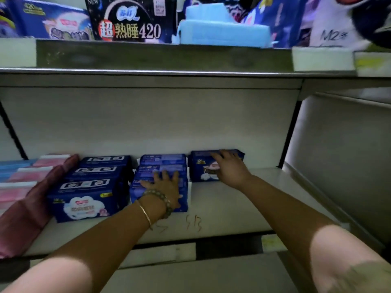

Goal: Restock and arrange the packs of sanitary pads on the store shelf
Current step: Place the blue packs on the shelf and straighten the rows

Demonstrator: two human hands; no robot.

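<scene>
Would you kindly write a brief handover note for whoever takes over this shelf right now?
Left hand: open, flat on the middle row of blue packs.
Right hand: fingers lie over the lone pack at the back; grip unclear.
Done: left row stands three deep; the middle row looks about three deep.
Left: fill in front of the lone pack, where the shelf is bare, and on to the right.
</scene>
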